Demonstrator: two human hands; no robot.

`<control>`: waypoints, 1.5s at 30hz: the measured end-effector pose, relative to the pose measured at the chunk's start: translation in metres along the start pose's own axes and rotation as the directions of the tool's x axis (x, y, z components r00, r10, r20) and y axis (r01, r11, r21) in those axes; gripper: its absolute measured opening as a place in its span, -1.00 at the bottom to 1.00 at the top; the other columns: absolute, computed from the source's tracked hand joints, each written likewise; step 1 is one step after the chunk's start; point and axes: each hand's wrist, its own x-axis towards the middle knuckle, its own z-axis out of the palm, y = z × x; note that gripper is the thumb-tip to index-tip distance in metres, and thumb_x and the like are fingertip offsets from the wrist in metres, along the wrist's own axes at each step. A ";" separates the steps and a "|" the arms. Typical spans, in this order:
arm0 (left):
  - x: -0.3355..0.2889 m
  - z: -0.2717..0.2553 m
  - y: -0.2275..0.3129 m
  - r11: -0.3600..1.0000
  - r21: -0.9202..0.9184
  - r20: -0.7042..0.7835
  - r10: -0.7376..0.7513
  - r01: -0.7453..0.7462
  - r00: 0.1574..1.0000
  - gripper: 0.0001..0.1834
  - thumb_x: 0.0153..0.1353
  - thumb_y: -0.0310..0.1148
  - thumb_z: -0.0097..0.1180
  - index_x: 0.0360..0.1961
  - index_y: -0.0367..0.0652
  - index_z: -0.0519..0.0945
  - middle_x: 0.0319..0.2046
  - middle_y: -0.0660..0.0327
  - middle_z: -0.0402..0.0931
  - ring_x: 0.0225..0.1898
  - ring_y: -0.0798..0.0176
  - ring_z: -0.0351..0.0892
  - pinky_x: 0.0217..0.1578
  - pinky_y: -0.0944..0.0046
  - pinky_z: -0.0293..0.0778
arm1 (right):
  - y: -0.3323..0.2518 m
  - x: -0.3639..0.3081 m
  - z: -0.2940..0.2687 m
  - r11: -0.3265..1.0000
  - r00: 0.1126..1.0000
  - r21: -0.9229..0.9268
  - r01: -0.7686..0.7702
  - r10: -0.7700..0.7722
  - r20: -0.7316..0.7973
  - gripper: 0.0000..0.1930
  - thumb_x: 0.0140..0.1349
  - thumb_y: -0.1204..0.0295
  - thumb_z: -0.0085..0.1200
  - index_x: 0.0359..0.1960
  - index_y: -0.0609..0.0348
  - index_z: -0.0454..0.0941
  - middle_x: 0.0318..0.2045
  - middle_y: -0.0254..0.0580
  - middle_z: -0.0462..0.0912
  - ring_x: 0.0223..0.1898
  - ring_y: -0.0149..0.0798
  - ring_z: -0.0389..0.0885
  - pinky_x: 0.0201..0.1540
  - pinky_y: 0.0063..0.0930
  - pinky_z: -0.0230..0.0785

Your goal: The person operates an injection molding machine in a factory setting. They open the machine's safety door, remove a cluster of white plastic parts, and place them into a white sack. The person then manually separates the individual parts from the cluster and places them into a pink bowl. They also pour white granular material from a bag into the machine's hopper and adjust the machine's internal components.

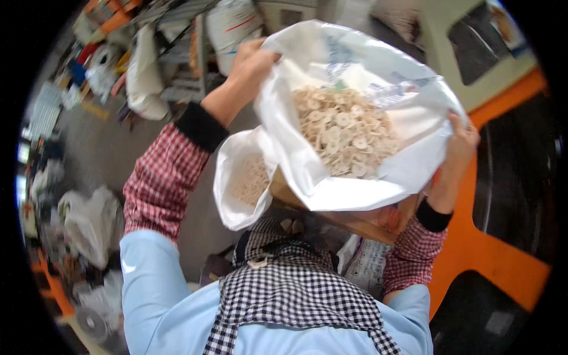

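A large white plastic bag (319, 189) hangs open between my two hands. My left hand (251, 68) is closed on its rim at the upper left. On the opposite side, my right hand (460, 142) grips the rim, its fingers partly hidden by the plastic. Inside lies a heap of cream-coloured flat round pieces with small centre holes (346, 127), mixed with thin stalk-like bits. Below and left of this bag stands a smaller white bag (228, 204), also open, holding fine pale sticks (251, 182). The large bag partly covers a brown box (349, 223).
An orange and cream machine frame (485, 248) with dark panels stands close on my right. Stuffed white sacks (234, 29) and shelving are at the back left. Plastic bags (92, 222) and clutter line the far left. A printed sack (368, 269) lies below the box.
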 end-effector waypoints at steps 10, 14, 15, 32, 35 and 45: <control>-0.094 -0.030 0.112 0.987 0.158 -0.208 -0.001 0.035 0.978 -0.79 0.07 -0.40 -0.07 -0.41 -0.35 0.53 -0.64 0.20 0.44 -0.54 0.37 0.41 -0.48 0.30 0.37 | 0.053 0.060 -0.048 0.985 0.976 -0.015 0.169 -0.166 0.140 -0.77 0.06 0.53 -0.01 -0.23 0.21 0.59 -0.55 -0.23 0.53 -0.54 -0.39 0.44 -0.44 -0.59 0.28; -0.200 -0.005 0.147 0.497 0.721 0.139 0.579 -0.483 0.803 -0.76 0.13 -0.43 -0.14 -0.34 -0.26 0.59 -0.53 0.09 0.52 -0.47 0.16 0.52 -0.39 0.23 0.42 | 0.072 0.115 -0.040 0.976 0.946 0.054 0.210 -0.216 0.241 -0.73 0.04 0.56 -0.03 -0.20 0.15 0.59 -0.55 -0.20 0.52 -0.53 -0.34 0.43 -0.42 -0.54 0.29; -0.218 -0.003 0.152 0.365 0.866 0.102 0.541 -0.342 0.835 -0.77 0.13 -0.43 -0.13 -0.34 -0.23 0.59 -0.50 0.08 0.53 -0.46 0.14 0.53 -0.38 0.23 0.42 | 0.078 0.122 -0.036 0.972 0.935 0.068 0.224 -0.234 0.265 -0.72 0.03 0.57 -0.04 -0.20 0.14 0.59 -0.55 -0.19 0.52 -0.53 -0.33 0.43 -0.42 -0.53 0.29; -0.314 0.070 -0.107 0.723 0.198 -0.971 0.053 0.662 0.232 -0.78 -0.20 -0.45 0.10 -0.47 -0.36 0.52 -0.47 -0.16 0.49 -0.38 -0.14 0.53 -0.37 0.08 0.41 | 0.139 0.015 0.153 0.889 0.113 0.238 0.391 -0.303 0.946 -0.60 -0.02 0.51 0.16 -0.09 0.39 0.47 -0.16 0.09 0.57 -0.12 -0.10 0.55 -0.04 -0.36 0.34; -0.314 0.108 -0.166 0.477 0.104 -0.992 -0.014 0.873 0.126 -0.72 -0.13 -0.42 0.15 -0.38 -0.39 0.51 -0.40 -0.16 0.52 -0.29 -0.11 0.55 -0.31 0.10 0.40 | 0.219 -0.007 0.163 0.828 -0.017 0.058 0.557 -0.058 0.998 -0.60 0.00 0.41 0.13 -0.09 0.33 0.48 -0.14 0.16 0.54 -0.09 0.11 0.50 0.01 -0.23 0.30; -0.306 0.108 -0.347 0.148 -0.219 -0.916 -0.371 0.964 -0.152 -0.72 -0.05 -0.30 0.09 -0.29 -0.19 0.54 -0.31 -0.06 0.54 -0.23 -0.12 0.52 -0.22 0.00 0.43 | 0.385 -0.090 0.240 0.752 -0.261 -0.072 0.656 0.314 0.913 -0.66 0.01 0.35 0.15 -0.16 0.20 0.48 -0.25 0.09 0.58 -0.17 0.12 0.53 -0.12 -0.14 0.37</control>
